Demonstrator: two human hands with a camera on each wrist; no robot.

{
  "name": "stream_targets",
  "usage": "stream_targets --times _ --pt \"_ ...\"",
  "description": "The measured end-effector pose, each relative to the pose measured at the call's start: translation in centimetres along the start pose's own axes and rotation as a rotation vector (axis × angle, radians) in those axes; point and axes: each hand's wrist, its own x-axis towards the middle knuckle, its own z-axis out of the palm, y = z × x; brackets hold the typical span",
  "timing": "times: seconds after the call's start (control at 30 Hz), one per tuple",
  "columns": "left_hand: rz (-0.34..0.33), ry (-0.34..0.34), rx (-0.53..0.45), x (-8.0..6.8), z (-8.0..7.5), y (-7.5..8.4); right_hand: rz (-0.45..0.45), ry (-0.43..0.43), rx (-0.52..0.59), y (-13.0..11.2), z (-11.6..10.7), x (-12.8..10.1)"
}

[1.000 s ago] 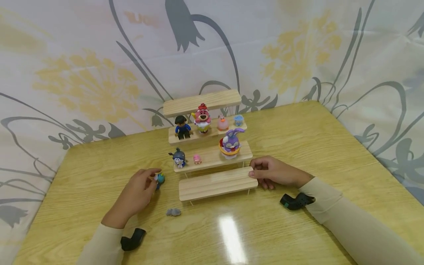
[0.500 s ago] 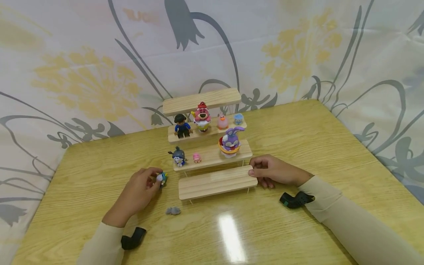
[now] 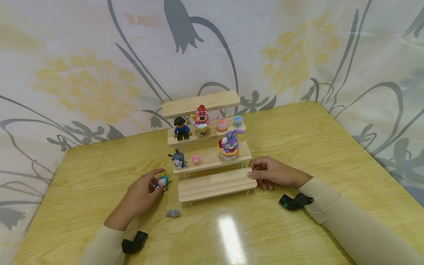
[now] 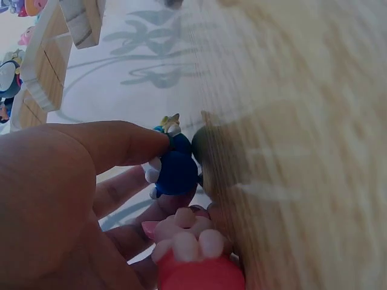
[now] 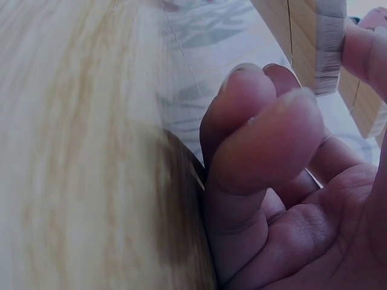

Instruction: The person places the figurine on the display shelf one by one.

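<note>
Left hand (image 3: 139, 197) pinching small blue-and-white toy figurine (image 3: 162, 182) on yellow wooden table (image 3: 314, 140) beside bottom shelf of pale wooden tiered stand (image 3: 216, 184), right hand (image 3: 273, 172) gripping that shelf's right end; best kept upright.

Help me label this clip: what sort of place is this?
Probably a staged tabletop set: a wooden table, a floral cloth backdrop, and a tiered wooden display stand bearing toy figurines.

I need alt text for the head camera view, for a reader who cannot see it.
A person's left hand pinches a small blue figurine on a wooden table, while the right hand holds the end of the lowest shelf of a tiered stand displaying toy figures.
</note>
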Motion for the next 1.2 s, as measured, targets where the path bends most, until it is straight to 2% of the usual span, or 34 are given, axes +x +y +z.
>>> stream_targets --times 0.23,0.43,0.8,1.2 --pt "-0.007 0.018 -0.017 -0.2 0.3 0.0 0.004 -0.002 -0.003 0.3 0.2 0.0" --pt "-0.04 0.059 -0.076 0.0 0.5 0.0 0.008 -0.007 0.015 0.3 0.2 -0.1" --pt "-0.064 0.191 -0.182 -0.9 -1.4 1.5 -0.006 -0.011 0.022 0.3 0.1 -0.1" --pt "0.038 0.31 -0.16 -2.1 -2.1 3.6 -0.008 -0.005 0.012 0.0 0.1 -0.1"
